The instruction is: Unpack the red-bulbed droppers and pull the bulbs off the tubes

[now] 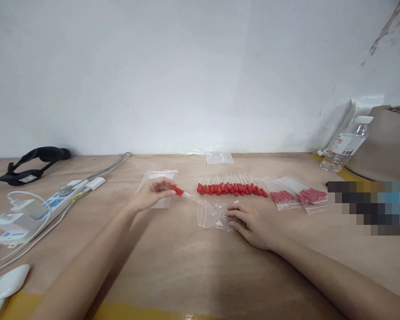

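Observation:
Between the thumb and fingers of my left hand [156,192] is a dropper [178,191] with a red bulb. Its clear tube points right and down toward the open side of a clear zip-lock bag [213,215]. The bag lies flat, its red-lined edge on the left. My right hand [250,224] holds the bag's right end against the table, fingertips on the plastic. Just behind the bag, a row of droppers [231,189] lies side by side, red bulbs toward me and thin tubes toward the wall. Under and behind my left hand are flat zip-lock bags [163,202].
Right of the row lie two filled bags [311,195] with red bulbs inside. Another flat bag [219,158] is near the wall. A power strip [53,202] with cables and a black strapped object [36,164] sit left. A tilted bottle [348,144] leans against a beige container [383,142].

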`<move>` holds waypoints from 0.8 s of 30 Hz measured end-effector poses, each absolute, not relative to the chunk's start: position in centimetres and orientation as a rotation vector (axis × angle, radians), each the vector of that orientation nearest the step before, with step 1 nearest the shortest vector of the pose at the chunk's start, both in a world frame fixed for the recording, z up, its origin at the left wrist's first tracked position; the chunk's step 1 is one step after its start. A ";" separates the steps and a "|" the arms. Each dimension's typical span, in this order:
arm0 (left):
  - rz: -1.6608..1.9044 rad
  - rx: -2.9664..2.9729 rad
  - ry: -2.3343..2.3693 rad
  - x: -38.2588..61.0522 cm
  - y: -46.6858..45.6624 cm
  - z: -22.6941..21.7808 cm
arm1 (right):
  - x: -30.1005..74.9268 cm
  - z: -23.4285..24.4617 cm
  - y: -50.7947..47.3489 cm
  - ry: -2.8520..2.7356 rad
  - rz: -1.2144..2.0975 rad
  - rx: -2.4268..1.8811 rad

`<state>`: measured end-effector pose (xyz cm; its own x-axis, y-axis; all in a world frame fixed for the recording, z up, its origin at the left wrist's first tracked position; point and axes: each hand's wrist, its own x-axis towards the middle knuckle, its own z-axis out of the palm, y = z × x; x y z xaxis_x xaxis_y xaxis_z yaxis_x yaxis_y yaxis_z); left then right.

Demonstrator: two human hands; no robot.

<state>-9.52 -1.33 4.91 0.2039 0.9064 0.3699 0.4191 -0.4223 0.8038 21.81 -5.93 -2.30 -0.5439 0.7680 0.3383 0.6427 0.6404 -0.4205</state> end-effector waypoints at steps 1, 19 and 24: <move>1.257 1.998 1.245 -10.0 -1.0 5.7 | 21.8 -2.3 -5.9 -2.362 0.339 -1.102; 0.951 2.803 1.362 -0.9 3.9 0.9 | 21.7 -2.2 -6.0 -2.365 0.322 -1.095; 1.066 2.527 1.358 -2.2 1.2 1.7 | 21.8 -2.6 -5.9 -2.367 0.283 -1.086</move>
